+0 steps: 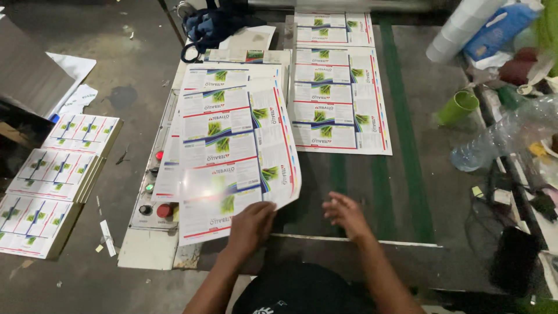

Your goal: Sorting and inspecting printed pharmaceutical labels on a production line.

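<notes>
We look down from a head-worn camera at a dark machine table point(349, 192) crossed by green belts point(407, 139). Our left hand point(251, 224) pinches the near edge of a large glossy printed sheet point(232, 157), fingers closed on it. The sheet carries rows of white labels with green leaf pictures and blue and red stripes; its right side curls up off the table. It lies on top of a loose pile of similar sheets point(232, 75) at the table's left side, partly over a control panel point(152, 192) with red and green buttons.

Our right hand point(346, 214) hovers just above the dark table surface, near the sheet's lower right corner but not touching it, fingers loosely spread and holding nothing. The two hands are apart.

Further ahead, another printed sheet point(340, 99) lies flat on the belts, and a second one point(332, 28) beyond it reaches toward the machine.

On the floor to the left stand three stacks of the same printed sheets point(55, 180). At the far right we see a green plastic cup point(458, 107) lying on its side, a clear plastic bottle point(500, 136), and a stack of white cups point(459, 29).
</notes>
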